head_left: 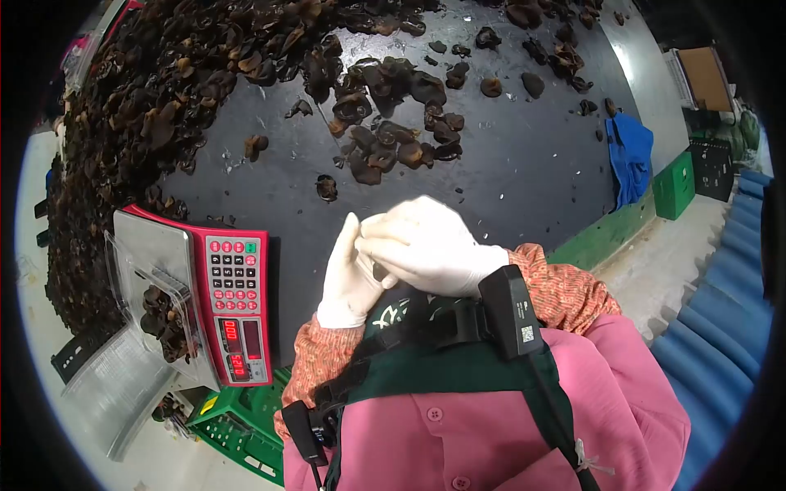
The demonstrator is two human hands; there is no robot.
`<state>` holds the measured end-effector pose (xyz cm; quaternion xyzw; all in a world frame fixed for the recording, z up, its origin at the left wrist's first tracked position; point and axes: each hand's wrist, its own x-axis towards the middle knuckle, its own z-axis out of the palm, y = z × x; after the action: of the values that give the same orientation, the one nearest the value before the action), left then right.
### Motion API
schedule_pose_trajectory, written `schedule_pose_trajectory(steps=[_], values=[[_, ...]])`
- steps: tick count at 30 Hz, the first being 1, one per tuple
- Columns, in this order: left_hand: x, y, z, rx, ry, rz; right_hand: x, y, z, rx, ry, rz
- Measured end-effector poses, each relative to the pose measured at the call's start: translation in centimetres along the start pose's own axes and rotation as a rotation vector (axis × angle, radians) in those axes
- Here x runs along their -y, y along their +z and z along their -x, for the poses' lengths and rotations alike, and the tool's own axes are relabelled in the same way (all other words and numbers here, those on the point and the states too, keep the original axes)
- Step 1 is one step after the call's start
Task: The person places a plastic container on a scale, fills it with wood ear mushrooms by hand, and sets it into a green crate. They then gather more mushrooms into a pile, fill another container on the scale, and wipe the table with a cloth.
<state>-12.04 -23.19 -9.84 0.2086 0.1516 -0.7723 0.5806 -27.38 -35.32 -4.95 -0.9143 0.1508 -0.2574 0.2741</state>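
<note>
In white gloves, my left hand [345,278] and my right hand [426,244] meet in front of my chest, over the near edge of the dark table. The right hand curves over the left with its fingers pressed together. A small dark gap shows between the palms; whatever they hold, if anything, is hidden. Just beyond them lie a single piece of wood ear mushroom [327,188] and a loose cluster of wood ear mushrooms [385,151]. Left of my hands stands a red digital scale [260,319], carrying a clear plastic box [190,307] with wood ear mushrooms inside.
A large heap of wood ear mushrooms [147,123] covers the table's left and far side. Clear plastic containers [115,393] are stacked beside the scale. A green crate [246,434] sits below it. A blue cloth [629,159] hangs at the table's right edge, near a green box [675,186].
</note>
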Motion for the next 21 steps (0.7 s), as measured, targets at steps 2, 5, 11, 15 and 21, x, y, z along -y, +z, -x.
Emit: schedule_pose_trajectory(steps=[2, 5, 11, 15, 21], values=[[0.2, -0.7, -0.2, 0.080, 0.047, 0.015, -1.3, -0.8, -1.4, -0.087, 0.086, 0.016], [-0.2, -0.7, -0.1, 0.189, 0.053, 0.167, -4.8, -2.1, -4.2, -0.145, 0.228, 0.393], [-0.4, 1.4, 0.3, -0.051, 0.136, -0.108, -5.5, -2.8, -4.3, -0.106, 0.176, 0.327], [-0.7, 3.3, 0.1, -0.063, 0.101, -0.020, -1.3, -3.4, -3.6, 0.072, 0.118, -0.102], [-0.6, 1.4, 0.1, -0.175, 0.066, -0.146, -5.1, 0.0, -6.6, -0.019, 0.362, 0.263]])
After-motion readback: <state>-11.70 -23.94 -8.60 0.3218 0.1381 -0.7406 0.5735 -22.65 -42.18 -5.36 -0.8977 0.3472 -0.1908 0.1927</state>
